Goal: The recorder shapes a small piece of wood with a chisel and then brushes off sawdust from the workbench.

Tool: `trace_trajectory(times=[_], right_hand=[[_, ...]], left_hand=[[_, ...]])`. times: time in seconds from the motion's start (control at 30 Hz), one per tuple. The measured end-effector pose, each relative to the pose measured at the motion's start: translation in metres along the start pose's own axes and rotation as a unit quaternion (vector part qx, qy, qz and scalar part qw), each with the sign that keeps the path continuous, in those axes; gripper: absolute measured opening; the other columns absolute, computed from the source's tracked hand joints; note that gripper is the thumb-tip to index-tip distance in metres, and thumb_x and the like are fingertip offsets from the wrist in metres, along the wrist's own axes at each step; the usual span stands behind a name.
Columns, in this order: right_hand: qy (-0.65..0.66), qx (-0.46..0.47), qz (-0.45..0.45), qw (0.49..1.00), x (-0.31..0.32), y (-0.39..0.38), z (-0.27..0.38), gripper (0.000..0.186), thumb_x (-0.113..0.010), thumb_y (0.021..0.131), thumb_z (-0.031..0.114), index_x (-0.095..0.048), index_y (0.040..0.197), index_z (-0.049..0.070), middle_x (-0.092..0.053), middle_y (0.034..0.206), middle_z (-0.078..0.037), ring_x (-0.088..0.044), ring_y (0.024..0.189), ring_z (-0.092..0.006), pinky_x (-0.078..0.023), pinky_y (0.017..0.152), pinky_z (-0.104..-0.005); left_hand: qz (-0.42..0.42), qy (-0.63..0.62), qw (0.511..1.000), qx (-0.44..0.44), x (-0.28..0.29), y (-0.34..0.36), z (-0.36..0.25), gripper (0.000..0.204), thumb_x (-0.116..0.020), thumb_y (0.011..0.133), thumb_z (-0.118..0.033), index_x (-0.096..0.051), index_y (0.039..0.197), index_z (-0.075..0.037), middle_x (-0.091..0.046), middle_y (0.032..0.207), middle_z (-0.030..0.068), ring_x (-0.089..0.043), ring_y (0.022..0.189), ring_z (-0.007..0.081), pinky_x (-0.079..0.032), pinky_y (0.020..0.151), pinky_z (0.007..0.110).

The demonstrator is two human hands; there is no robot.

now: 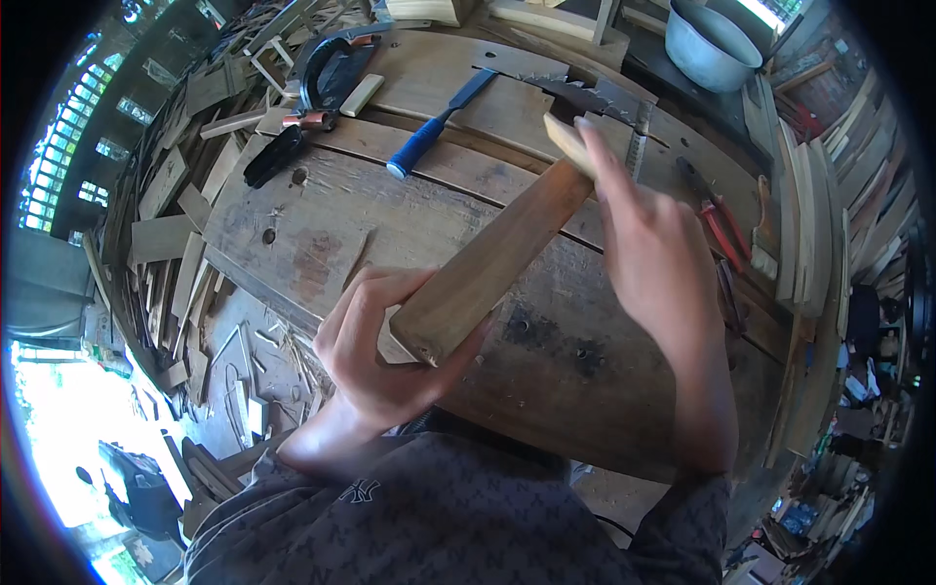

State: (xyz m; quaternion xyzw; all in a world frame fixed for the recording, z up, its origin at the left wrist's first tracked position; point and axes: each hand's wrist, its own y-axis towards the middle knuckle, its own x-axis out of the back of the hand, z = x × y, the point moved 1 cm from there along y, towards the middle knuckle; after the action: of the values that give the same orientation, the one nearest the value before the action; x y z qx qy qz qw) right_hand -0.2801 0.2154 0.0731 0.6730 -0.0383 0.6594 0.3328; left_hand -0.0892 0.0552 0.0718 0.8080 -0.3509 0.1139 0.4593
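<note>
Head view: block sits mid-frame, slanted above the bench, wide end toward lower left.
Left hand: pinching the wide end by its sides. If that loosens, I'd expect the block to twist.
Right hand: gripping the stick, index laid along it; thumb's hidden, so can't tell how tight.
Stick: by the block's far end, above centre; can't see exact contact. Pushed crooked, it could skid off and take knuckles along.
Chisel: upper middle, loose on the bench. A wide swing might knock it.
Saw blade: top middle, looks jagged. A forward slip could find it.
Pliers: right side, easily bumped by that forearm imo.
</note>
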Motion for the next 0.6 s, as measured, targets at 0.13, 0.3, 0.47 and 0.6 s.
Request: trace_trajectory(times=[0.13,0.3,0.47,0.6], right_hand=[[0.033,0.021,-0.018,0.999,-0.002,0.004,0.000,0.053,-0.050,0.103,0.012,-0.036,0.154,0.005,-0.049,0.052,0.002,-0.044,0.039,-0.0087,-0.037,0.032,-0.0222],[0.199,0.099,0.135,0.966,0.041,-0.027,0.060,0.053,-0.052,0.100,0.002,-0.045,0.151,0.009,-0.076,0.108,-0.012,-0.059,0.047,-0.0123,-0.053,0.042,-0.0290],[0.063,-0.141,0.069,0.986,0.005,0.006,-0.054,0.040,-0.043,0.107,0.012,-0.049,0.147,0.004,-0.063,0.062,-0.011,-0.057,0.044,-0.0156,-0.048,0.043,-0.0345],[0.427,-0.222,0.074,0.874,-0.018,-0.001,-0.106,0.041,-0.041,0.110,0.025,-0.050,0.143,0.002,-0.062,0.071,-0.009,-0.053,0.049,-0.0113,-0.042,0.045,-0.0299]], left_hand=[[0.000,-0.011,1.000,0.007,-0.001,-0.006,0.005,0.046,-0.093,0.066,-0.010,-0.067,0.101,0.004,-0.071,0.088,0.0157,-0.072,0.074,0.0238,-0.056,0.065,0.031],[0.006,0.015,1.000,-0.004,0.002,-0.021,0.008,0.049,-0.093,0.065,-0.013,-0.066,0.103,0.004,-0.071,0.090,0.0155,-0.071,0.074,0.0252,-0.056,0.066,0.031],[-0.014,0.002,1.000,-0.010,0.001,-0.033,0.008,0.047,-0.094,0.065,-0.015,-0.065,0.100,0.000,-0.072,0.090,0.0158,-0.072,0.075,0.0258,-0.057,0.066,0.033],[-0.015,0.009,0.999,0.026,0.001,-0.042,0.016,0.048,-0.094,0.068,-0.016,-0.062,0.102,-0.001,-0.071,0.089,0.0151,-0.072,0.075,0.0260,-0.056,0.067,0.032]])
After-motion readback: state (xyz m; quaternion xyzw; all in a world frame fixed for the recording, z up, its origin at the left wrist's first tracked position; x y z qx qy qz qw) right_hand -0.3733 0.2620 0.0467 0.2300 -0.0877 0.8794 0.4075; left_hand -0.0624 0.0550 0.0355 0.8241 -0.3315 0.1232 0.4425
